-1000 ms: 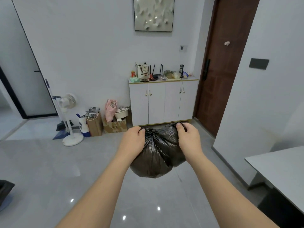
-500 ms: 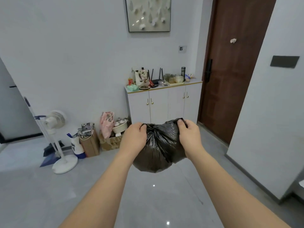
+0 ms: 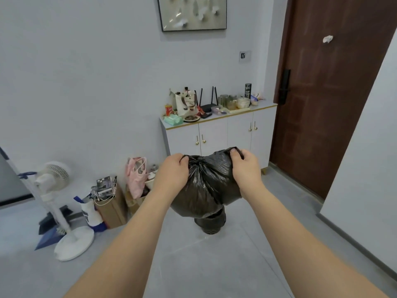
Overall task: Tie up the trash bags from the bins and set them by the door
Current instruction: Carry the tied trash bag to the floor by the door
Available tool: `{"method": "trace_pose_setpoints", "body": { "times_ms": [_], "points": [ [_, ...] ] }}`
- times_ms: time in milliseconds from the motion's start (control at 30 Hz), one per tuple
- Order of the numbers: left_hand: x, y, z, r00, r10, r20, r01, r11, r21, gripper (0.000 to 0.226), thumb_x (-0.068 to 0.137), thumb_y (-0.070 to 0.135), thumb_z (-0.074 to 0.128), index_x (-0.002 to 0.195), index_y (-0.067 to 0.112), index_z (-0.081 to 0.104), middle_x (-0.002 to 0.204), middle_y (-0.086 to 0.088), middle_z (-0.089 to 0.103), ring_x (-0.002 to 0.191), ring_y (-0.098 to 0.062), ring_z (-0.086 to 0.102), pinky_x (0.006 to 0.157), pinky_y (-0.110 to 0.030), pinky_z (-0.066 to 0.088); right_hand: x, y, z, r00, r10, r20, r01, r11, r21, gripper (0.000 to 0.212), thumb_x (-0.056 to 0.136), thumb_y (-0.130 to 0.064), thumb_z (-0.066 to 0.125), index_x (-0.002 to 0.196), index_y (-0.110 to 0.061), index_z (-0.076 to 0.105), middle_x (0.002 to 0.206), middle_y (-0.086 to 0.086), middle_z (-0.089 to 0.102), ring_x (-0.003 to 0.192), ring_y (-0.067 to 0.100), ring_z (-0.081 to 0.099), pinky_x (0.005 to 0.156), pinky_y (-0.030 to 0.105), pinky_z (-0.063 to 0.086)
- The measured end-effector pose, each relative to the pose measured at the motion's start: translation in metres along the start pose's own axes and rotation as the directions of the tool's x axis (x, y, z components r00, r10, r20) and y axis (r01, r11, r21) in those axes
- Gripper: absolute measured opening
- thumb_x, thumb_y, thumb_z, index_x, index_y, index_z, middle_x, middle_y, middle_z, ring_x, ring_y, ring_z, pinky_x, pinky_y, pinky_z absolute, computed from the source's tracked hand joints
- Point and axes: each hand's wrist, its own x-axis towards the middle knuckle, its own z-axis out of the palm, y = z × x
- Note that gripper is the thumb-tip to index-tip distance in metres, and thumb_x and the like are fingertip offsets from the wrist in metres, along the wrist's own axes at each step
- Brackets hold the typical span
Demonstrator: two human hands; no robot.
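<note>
Grey floor [image 3: 247, 254] lies open at centre frame as left hand [image 3: 171, 173] and right hand [image 3: 247, 168] pinch the black trash bag [image 3: 206, 190] by its gathered top, hanging bulk-down before the brown door [image 3: 322, 104] at upper right.

I see a black trash bag [image 3: 206, 188], glossy and crinkled, bulging full, held up off the floor with its gathered top pulled out to both sides. Below and just behind it a second black trash bag [image 3: 211, 223] sits on the grey floor, near the brown door [image 3: 326, 108].
</note>
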Motion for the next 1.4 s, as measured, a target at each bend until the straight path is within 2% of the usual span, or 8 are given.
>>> {"method": "trace_pose_setpoints", "body": {
  "times_ms": [100,233,400,600,767,967,1233,1400],
  "points": [
    [0.055,-0.013,0.009,0.999,0.046,-0.006,-0.046,0.998,-0.037,0.033,0.101,0.027,0.039,0.075,0.013,0.053,0.074,-0.001,0.057,0.077,-0.023,0.053,0.065,-0.032,0.032,0.047,-0.005,0.03,1.0,-0.026,-0.014,0.025,1.0,-0.018,0.035,0.098,-0.038,0.044,0.088,-0.008,0.06,0.087,0.011,0.066,0.084,0.027,0.062,0.074,0.043,0.05],
    [0.12,-0.033,0.038,0.995,0.091,0.047,-0.089,0.995,-0.037,0.033,0.101,0.027,0.038,0.085,0.009,0.06,0.084,-0.007,0.064,0.081,-0.026,0.057,0.072,-0.037,0.044,0.095,0.001,0.058,0.998,-0.037,-0.052,0.033,0.997,-0.07,0.034,0.099,-0.034,0.044,0.085,-0.007,0.059,0.083,0.007,0.062,0.08,0.024,0.058,0.068,0.038,0.046],
    [0.201,-0.049,0.09,0.976,0.161,0.146,-0.145,0.983,-0.116,0.033,0.102,0.028,0.038,0.076,0.015,0.054,0.076,-0.003,0.059,0.077,-0.025,0.056,0.064,-0.033,0.036,0.158,0.017,0.077,0.983,-0.035,-0.18,0.013,0.993,-0.12,0.033,0.1,-0.03,0.044,0.08,-0.004,0.053,0.074,0.006,0.052,0.072,0.022,0.049,0.063,0.036,0.036],
    [0.286,-0.026,0.159,0.901,0.325,0.287,-0.262,0.936,-0.237,0.034,0.101,0.028,0.038,0.078,0.012,0.058,0.079,-0.004,0.063,0.079,-0.025,0.059,0.067,-0.035,0.042,0.216,0.031,0.066,0.91,0.018,-0.413,-0.09,0.984,-0.154,0.033,0.1,-0.029,0.044,0.094,-0.002,0.061,0.091,0.014,0.064,0.075,0.021,0.055,0.063,0.032,0.039],
    [0.305,0.039,0.224,0.808,0.5,0.311,-0.379,0.846,-0.376,0.032,0.101,0.026,0.039,0.092,0.01,0.065,0.093,-0.007,0.068,0.088,-0.026,0.06,0.075,-0.033,0.044,0.234,0.046,0.012,0.777,0.04,-0.628,-0.196,0.964,-0.18,0.026,0.098,-0.03,0.045,0.085,-0.015,0.062,0.085,-0.001,0.064,0.082,0.019,0.058,0.073,0.035,0.047],
    [0.284,0.133,0.305,0.689,0.639,0.343,-0.412,0.734,-0.54,0.032,0.101,0.03,0.037,0.098,0.015,0.065,0.097,-0.003,0.069,0.089,-0.024,0.062,0.079,-0.037,0.05,0.239,0.072,-0.082,0.624,0.034,-0.781,-0.289,0.938,-0.19,0.029,0.098,-0.029,0.045,0.082,-0.008,0.058,0.079,0.004,0.06,0.076,0.022,0.055,0.063,0.033,0.039],
    [0.255,0.243,0.388,0.599,0.694,0.4,-0.413,0.695,-0.588,0.031,0.1,0.029,0.039,0.094,0.013,0.066,0.095,-0.004,0.07,0.089,-0.028,0.062,0.08,-0.04,0.05,0.268,0.101,-0.203,0.503,0.021,-0.864,-0.314,0.936,-0.161,0.028,0.099,-0.029,0.044,0.084,-0.009,0.058,0.077,0.0,0.056,0.071,0.017,0.05,0.058,0.031,0.035],
    [0.255,0.295,0.433,0.552,0.705,0.445,-0.43,0.698,-0.573,0.032,0.101,0.031,0.039,0.097,0.013,0.065,0.096,-0.003,0.069,0.09,-0.026,0.061,0.081,-0.04,0.05,0.3,0.125,-0.259,0.486,0.054,-0.872,-0.32,0.94,-0.121,0.03,0.099,-0.03,0.043,0.085,-0.007,0.057,0.075,0.002,0.055,0.07,0.018,0.05,0.06,0.032,0.036]
  ]
}}
